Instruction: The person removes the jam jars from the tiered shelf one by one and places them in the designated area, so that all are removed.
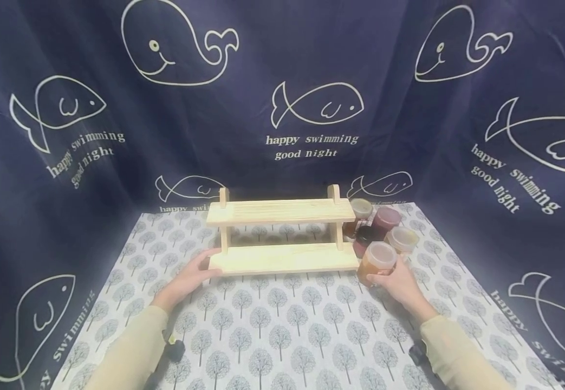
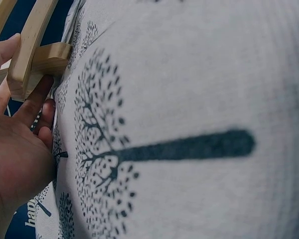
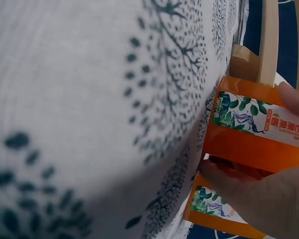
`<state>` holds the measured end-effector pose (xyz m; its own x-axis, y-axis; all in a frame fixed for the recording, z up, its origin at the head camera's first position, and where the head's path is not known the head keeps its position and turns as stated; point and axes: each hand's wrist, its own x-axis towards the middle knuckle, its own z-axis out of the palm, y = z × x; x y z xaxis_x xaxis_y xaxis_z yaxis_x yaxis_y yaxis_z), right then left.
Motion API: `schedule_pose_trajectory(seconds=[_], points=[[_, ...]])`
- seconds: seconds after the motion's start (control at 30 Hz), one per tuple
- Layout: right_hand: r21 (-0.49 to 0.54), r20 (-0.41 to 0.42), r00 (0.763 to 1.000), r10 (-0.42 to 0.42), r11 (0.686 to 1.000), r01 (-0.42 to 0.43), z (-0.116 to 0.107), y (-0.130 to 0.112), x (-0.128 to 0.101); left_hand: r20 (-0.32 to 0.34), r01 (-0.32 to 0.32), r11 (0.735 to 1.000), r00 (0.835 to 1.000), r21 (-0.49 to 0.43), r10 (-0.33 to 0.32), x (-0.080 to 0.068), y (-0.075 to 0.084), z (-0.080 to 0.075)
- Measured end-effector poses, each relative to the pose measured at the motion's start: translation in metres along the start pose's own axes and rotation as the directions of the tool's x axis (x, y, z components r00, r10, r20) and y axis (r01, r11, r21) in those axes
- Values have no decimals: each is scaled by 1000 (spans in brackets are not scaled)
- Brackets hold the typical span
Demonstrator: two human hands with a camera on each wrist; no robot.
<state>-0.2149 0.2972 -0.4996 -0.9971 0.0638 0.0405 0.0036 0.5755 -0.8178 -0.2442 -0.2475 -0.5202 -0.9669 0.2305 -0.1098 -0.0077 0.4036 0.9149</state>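
A pale two-tier wooden shelf [image 1: 282, 257] stands on the patterned cloth. My left hand [image 1: 192, 276] grips the left end of its lower board; in the left wrist view, the thumb lies on one side of the wood and fingers reach underneath. My right hand [image 1: 401, 284] holds an orange jar [image 1: 374, 268] with a pale lid, beside the shelf's right end. In the right wrist view, this jar [image 3: 239, 142] has a leafy printed label, and thumb and fingers are around it. A second orange jar [image 3: 214, 211] sits right behind, partly covered by the hand.
Several more jars crowd the shelf's right end: a yellow-lidded jar [image 1: 402, 239], a dark-lidded jar [image 1: 366, 238], a purple-red jar [image 1: 387, 218] and an amber jar [image 1: 359, 210]. A tree-print cloth [image 1: 277, 330] covers the table. Dark blue curtains [image 1: 311, 49] hang behind and at both sides.
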Motion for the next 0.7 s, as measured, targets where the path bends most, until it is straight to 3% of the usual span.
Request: schedule_pose_trajectory(seconds=[0.27,0.53,0.7], points=[[-14,20,999,30,999,-30,-3,0,-12,7,8,1000,1000,15,-8,0,2,1],[-115,22,994,103,988,-100,-22,5,-27,11,12,1000,1000,-1,-12,-2,1,2],[-203,-83,995,62,976,-78,-46,-6,-33,10,-9,999,1000,-32,10,0,2,0]])
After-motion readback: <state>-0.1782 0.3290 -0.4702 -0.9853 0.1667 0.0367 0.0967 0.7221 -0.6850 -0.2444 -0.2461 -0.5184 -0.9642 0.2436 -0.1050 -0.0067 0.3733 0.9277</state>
